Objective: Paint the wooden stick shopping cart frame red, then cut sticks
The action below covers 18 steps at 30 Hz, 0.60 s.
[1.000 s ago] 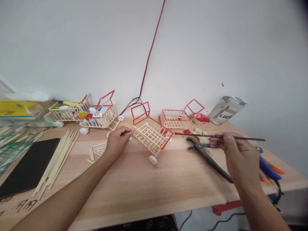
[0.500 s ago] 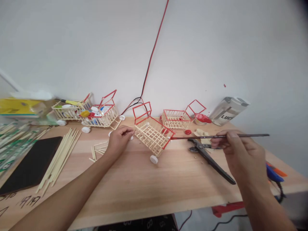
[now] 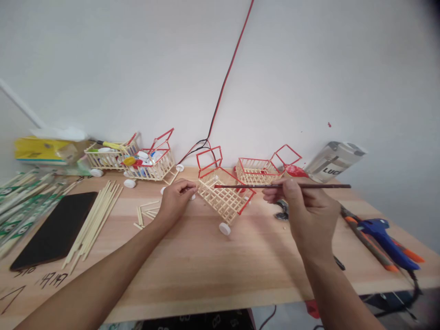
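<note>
A miniature shopping cart (image 3: 220,199) made of thin wooden sticks stands tilted at the middle of the table, with red paint on its handle and most of its top rim. My left hand (image 3: 178,197) pinches it at its left lower corner, close to a white wheel. A thin paintbrush (image 3: 332,186) lies level in the closed fingers of my right hand (image 3: 307,211). Its red tip points left, over the cart's basket near the far left part; I cannot tell whether it touches the sticks. One white wheel (image 3: 224,228) shows at the cart's near side.
Behind stand more stick carts (image 3: 151,167), two filled with small coloured items, and one cart (image 3: 259,169) beside a dish of red paint (image 3: 295,171). Loose sticks (image 3: 92,220) and a black phone-like slab (image 3: 55,229) lie left. A blue glue gun (image 3: 381,233) and pliers lie right.
My right hand has moved left with the paintbrush, its tip going from the cart's right rim to over the basket's left part. My left hand keeps its hold; the view has shifted slightly.
</note>
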Each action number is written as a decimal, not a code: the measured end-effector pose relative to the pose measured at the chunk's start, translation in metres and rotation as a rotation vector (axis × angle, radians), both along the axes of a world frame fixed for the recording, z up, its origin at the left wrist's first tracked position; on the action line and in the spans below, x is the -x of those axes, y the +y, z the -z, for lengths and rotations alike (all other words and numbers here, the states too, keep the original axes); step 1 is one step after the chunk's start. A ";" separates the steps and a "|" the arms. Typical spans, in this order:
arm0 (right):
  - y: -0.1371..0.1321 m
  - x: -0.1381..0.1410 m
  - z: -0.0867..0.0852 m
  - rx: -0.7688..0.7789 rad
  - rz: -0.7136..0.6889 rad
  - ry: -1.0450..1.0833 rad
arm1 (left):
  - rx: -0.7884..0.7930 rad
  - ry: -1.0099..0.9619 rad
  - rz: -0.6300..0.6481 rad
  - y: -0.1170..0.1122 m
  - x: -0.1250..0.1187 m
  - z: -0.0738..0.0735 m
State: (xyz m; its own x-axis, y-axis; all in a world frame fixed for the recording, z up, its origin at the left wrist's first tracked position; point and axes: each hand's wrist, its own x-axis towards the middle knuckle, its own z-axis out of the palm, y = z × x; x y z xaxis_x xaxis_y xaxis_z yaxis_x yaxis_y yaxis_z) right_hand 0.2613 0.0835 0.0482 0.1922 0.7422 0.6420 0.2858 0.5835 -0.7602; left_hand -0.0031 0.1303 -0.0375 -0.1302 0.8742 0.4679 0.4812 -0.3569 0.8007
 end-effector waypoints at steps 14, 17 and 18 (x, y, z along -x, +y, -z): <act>0.014 0.044 -0.006 -0.057 -0.050 -0.113 | 0.013 0.007 0.013 -0.002 0.000 0.000; 0.017 0.045 -0.005 -0.036 -0.061 -0.121 | 0.011 0.005 0.009 -0.001 0.001 0.002; 0.017 0.046 -0.004 -0.036 -0.054 -0.131 | 0.009 0.003 0.010 -0.001 0.001 0.002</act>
State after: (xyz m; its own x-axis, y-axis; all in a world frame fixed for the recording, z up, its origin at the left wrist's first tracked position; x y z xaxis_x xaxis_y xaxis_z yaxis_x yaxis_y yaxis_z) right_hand 0.2157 0.1006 0.0526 0.0656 0.7253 0.6853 0.3483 0.6269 -0.6969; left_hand -0.0038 0.1291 -0.0396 -0.1203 0.8795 0.4605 0.4803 -0.3544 0.8023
